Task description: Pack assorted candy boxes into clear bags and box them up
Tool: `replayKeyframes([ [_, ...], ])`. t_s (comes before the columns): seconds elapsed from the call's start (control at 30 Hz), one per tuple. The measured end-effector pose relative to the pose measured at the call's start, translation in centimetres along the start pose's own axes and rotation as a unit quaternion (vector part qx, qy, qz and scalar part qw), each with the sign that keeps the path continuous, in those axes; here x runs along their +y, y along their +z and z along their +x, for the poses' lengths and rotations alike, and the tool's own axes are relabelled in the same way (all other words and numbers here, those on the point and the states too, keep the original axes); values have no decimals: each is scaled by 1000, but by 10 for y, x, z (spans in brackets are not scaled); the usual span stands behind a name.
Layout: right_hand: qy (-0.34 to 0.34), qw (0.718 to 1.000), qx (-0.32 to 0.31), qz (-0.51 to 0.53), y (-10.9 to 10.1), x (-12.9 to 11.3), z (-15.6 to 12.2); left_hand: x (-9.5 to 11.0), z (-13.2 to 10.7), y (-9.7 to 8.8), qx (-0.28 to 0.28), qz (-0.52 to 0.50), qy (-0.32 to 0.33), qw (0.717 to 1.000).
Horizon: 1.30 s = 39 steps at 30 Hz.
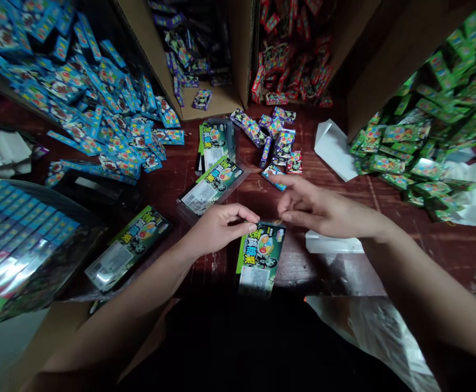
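- Dark red bench (409, 247), with cardboard cartons (240, 49) of small candy boxes (78, 81) along its far side.
- Left hand (219, 227): grip nearly closed at the top edge of a green-and-black candy packet (264, 253) at the bench's near edge; cannot tell whether it pinches it.
- Right hand (323, 209): grip loosely open, seemingly empty, index fingertip over a blue candy box (269, 171).

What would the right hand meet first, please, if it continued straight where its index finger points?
Probably the small blue box: the index fingertip of the right hand overlaps it in the picture. Whether it touches or hovers above is unclear.
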State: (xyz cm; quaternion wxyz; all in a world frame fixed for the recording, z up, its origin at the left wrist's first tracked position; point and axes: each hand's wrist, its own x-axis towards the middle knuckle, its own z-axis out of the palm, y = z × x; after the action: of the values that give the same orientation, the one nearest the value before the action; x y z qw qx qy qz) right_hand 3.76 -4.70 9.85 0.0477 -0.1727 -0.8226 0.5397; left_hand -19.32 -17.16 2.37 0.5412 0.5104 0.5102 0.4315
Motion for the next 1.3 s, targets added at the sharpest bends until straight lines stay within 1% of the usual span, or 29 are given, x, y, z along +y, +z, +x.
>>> replayKeyframes([
  [0.07, -4, 996, -67, -66, -7, -7, 11, 1, 2, 1, -5, 3, -2, 1000],
  [0.13, 9, 988, -101, -117, -6, -11, 20, 1, 3, 3, -11, 0, -9, 1000],
  [0.2, 27, 982, -118, -146, -2, -11, 27, 1, 4, 4, -17, -11, -16, 1000],
  [0.3, 29, 977, -112, -179, 4, -6, 30, 1, 4, 6, -9, -23, -23, 999],
  [0.37, 32, 972, -90, -214, 9, -3, 27, 2, 2, 7, 0, -29, -20, 999],
  [0.4, 35, 968, -67, -238, 12, -3, 25, 2, -1, 8, 3, -35, -17, 999],
  [0.47, 26, 955, 2, -297, 22, -2, 19, 1, -9, 8, 12, -55, -10, 998],
  [0.5, 2, 944, 39, -327, 28, 0, 16, 0, -14, 8, 21, -67, -4, 997],
  [0.53, -37, 932, 68, -354, 35, 3, 15, -1, -19, 7, 31, -76, 0, 997],
  [0.6, -129, 909, 96, -384, 50, 10, 17, -2, -28, 3, 62, -87, 8, 994],
  [0.63, -161, 902, 110, -384, 57, 14, 21, -1, -32, -1, 79, -88, 11, 993],
  [0.67, -175, 903, 125, -372, 64, 15, 27, 1, -35, -8, 98, -88, 14, 991],
  [0.7, -172, 911, 139, -349, 71, 15, 37, 5, -38, -17, 115, -83, 17, 990],
  [0.77, -140, 936, 142, -291, 86, 8, 62, 16, -47, -44, 144, -50, 25, 988],
  [0.87, -120, 966, 108, -203, 118, -14, 110, 34, -69, -92, 187, 71, 42, 979],
  [0.9, -125, 971, 113, -169, 132, -21, 127, 39, -79, -105, 205, 128, 50, 969],
  [0.93, -125, 976, 123, -128, 146, -27, 145, 41, -89, -115, 223, 199, 56, 953],
  [0.97, -122, 979, 135, -98, 158, -31, 161, 40, -100, -122, 242, 283, 59, 926],
  [1.0, -101, 982, 138, -85, 169, -32, 176, 35, -111, -125, 255, 372, 60, 890],
  [1.03, -81, 985, 127, -85, 177, -31, 189, 27, -122, -126, 259, 447, 47, 855],
  [1.07, -60, 987, 111, -97, 180, -28, 199, 16, -133, -125, 253, 503, 32, 826],
  [1.1, -47, 987, 98, -122, 179, -23, 205, 4, -143, -122, 231, 543, 15, 807],
  [1.13, -46, 982, 87, -158, 173, -16, 207, -9, -152, -119, 211, 570, -8, 794],
  [1.2, -59, 963, 76, -253, 150, 2, 197, -30, -165, -112, 191, 598, -49, 777],
  [1.23, -69, 948, 66, -302, 134, 12, 187, -35, -169, -109, 193, 604, -65, 771],
  [1.27, -63, 935, 55, -344, 119, 23, 175, -36, -169, -105, 199, 607, -76, 766],
  [1.3, -51, 927, 21, -372, 104, 35, 162, -32, -166, -100, 203, 607, -79, 764],
])
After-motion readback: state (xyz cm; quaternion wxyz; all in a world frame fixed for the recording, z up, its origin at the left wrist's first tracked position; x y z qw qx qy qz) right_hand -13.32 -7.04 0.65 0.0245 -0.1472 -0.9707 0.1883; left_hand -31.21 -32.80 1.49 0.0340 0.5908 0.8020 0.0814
